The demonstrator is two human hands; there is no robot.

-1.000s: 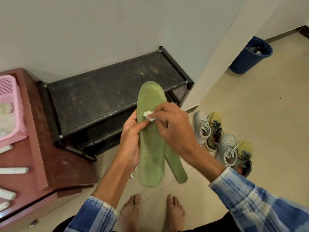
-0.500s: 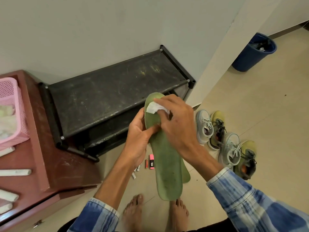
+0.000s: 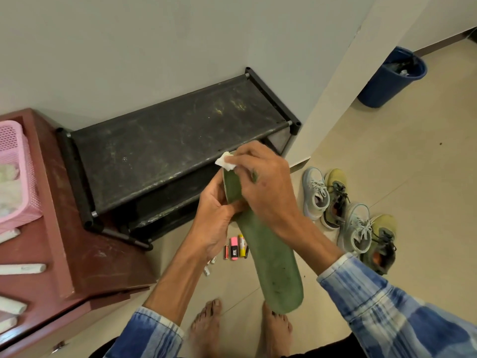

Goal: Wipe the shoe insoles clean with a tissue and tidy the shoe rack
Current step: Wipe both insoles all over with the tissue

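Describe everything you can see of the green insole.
The insole is a long, flat, dull green piece that looks soft, with dark specks of dirt near its rounded lower end. It is held slanting in the air above the floor. The left hand grips it at its left edge, above the middle. The right hand presses a white tissue at its upper end, hiding that part.

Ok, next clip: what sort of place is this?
Most likely a home entryway or hallway: a low black shoe rack stands against the pale wall, four lace-up sneakers sit on the beige tiled floor, and a blue plastic bin stands past the corner.
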